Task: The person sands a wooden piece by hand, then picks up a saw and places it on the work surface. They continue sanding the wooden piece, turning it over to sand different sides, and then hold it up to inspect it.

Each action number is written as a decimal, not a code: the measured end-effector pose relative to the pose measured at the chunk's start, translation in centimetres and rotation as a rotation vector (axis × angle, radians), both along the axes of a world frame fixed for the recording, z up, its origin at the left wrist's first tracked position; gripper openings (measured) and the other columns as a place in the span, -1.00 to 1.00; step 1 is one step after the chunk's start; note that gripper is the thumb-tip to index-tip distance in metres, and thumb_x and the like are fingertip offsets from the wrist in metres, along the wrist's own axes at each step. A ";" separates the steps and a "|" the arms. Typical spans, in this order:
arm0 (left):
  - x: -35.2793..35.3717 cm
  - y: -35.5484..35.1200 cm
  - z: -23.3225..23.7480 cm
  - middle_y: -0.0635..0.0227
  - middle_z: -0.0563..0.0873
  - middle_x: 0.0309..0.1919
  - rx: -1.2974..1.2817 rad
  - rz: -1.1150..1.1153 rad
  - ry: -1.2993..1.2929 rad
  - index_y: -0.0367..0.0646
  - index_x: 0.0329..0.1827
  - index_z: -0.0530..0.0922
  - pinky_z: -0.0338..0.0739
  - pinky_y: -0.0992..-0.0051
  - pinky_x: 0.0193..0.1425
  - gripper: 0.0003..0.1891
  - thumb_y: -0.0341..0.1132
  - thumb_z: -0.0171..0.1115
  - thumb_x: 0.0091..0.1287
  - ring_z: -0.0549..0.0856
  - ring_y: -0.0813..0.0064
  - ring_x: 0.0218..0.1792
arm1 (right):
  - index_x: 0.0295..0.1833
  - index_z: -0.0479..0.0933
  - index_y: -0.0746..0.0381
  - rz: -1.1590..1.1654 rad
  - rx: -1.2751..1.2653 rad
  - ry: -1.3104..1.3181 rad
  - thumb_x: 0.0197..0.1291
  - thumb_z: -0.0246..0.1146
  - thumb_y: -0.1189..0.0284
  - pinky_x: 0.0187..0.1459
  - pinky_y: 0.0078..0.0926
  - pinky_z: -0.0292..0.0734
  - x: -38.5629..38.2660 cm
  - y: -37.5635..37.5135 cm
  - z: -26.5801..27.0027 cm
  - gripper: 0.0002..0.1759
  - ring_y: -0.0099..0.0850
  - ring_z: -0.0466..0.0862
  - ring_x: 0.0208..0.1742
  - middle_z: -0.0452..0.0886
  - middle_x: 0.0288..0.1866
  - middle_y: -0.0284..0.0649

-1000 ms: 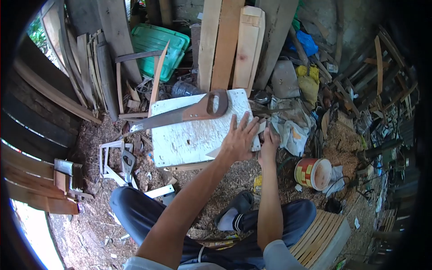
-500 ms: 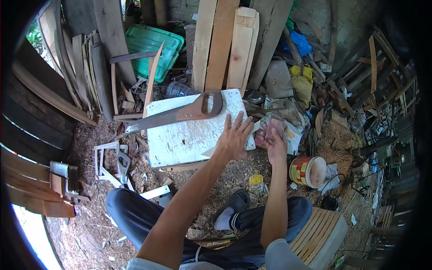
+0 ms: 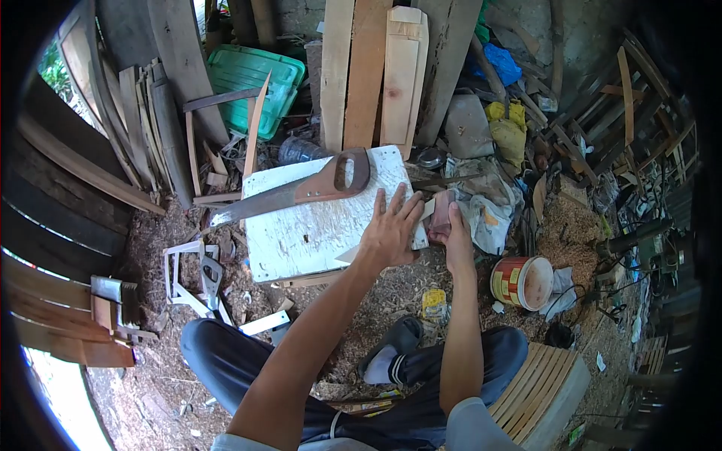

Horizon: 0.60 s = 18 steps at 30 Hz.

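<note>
My left hand lies flat with fingers spread on the right part of a white, paint-worn board, over a thin pale piece of wood whose tips show at either side of it. My right hand is wrapped round a small reddish-brown block, beside the board's right edge and against the pale piece's pointed end. A handsaw with a brown wooden handle rests across the upper part of the board.
Planks lean at the back beside a green plastic lid. A red and yellow bucket stands at the right, near a slatted bench. On the left floor lies a white frame beside another saw.
My right hand has closed round the block and moved slightly left, bringing it against the pale piece's end. My left hand has stayed on the board.
</note>
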<state>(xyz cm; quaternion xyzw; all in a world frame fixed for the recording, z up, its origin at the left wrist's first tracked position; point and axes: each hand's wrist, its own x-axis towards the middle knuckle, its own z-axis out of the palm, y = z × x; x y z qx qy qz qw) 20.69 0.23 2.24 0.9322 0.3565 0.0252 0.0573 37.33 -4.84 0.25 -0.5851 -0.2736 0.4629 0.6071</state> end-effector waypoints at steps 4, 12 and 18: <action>-0.1 0.1 0.0 0.34 0.10 0.63 0.001 -0.002 0.007 -0.11 0.62 0.11 -0.22 -0.13 0.66 0.15 0.26 0.41 0.01 -0.09 0.09 0.65 | 0.31 0.49 0.34 -0.066 -0.036 -0.205 0.51 0.05 0.01 -0.01 -0.45 0.55 0.0 2.3 -0.7 -0.38 -0.34 0.67 -0.04 0.67 0.02 -0.11; -0.1 0.1 -0.3 0.36 0.12 0.62 0.047 -0.015 -0.026 -0.08 0.61 0.15 -0.20 -0.16 0.65 0.14 0.25 0.44 -0.02 -0.04 0.11 0.65 | 0.44 0.39 0.36 -0.152 0.125 -0.482 0.55 0.03 0.14 -0.09 -0.53 0.41 -3.7 -0.7 1.0 -0.41 -0.55 0.47 -0.21 0.52 -0.32 -0.30; -0.1 -0.1 0.2 0.36 0.13 0.62 0.010 -0.004 -0.027 -0.08 0.60 0.16 -0.19 -0.16 0.64 0.12 0.22 0.45 -0.01 -0.03 0.11 0.64 | 0.40 0.44 0.37 -0.129 0.130 -0.117 0.52 0.12 0.13 0.07 -0.59 0.40 -0.3 2.9 -1.5 -0.42 -0.53 0.52 -0.09 0.63 -0.05 -0.26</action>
